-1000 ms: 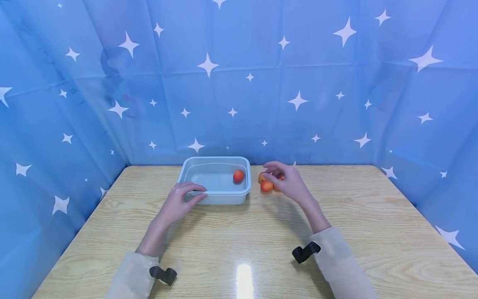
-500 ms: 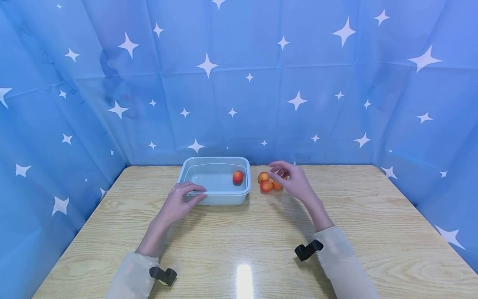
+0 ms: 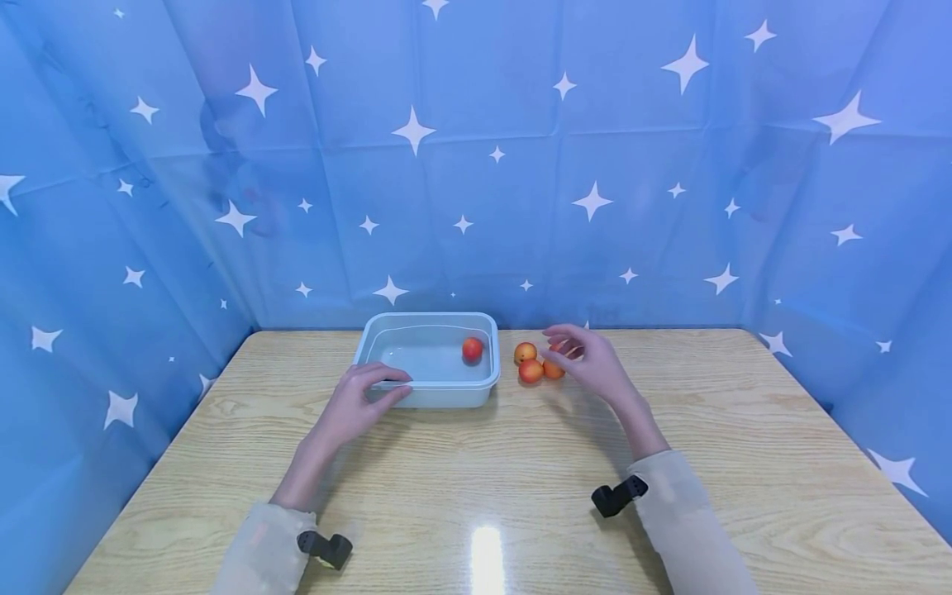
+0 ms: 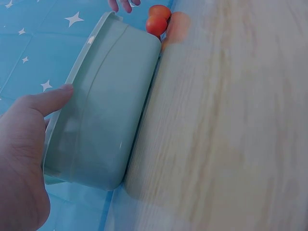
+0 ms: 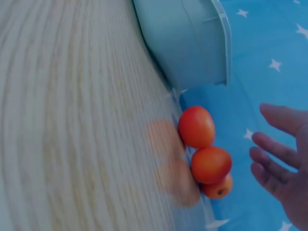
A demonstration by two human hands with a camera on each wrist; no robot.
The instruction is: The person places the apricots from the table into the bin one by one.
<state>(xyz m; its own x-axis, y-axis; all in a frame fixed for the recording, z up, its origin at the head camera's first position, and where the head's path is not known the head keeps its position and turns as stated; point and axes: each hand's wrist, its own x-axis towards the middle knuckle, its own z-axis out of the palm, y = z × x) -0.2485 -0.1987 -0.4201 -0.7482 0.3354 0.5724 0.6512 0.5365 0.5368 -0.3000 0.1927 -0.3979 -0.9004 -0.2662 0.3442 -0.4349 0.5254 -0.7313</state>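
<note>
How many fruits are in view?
4 clearly: one fruit in the container; a rear fruit, front-left fruit and front-right fruit clustered beside it on the table. Another may be hidden behind the right hand.

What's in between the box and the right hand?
Orange-red fruits lie there, on the table, in the head view, one partly hidden by the right hand.

Left hand (image 3: 355,405) gripping pale-blue tub (image 3: 449,398), right hand (image 3: 597,370) above orange-red fruits (image 3: 530,371)
</note>
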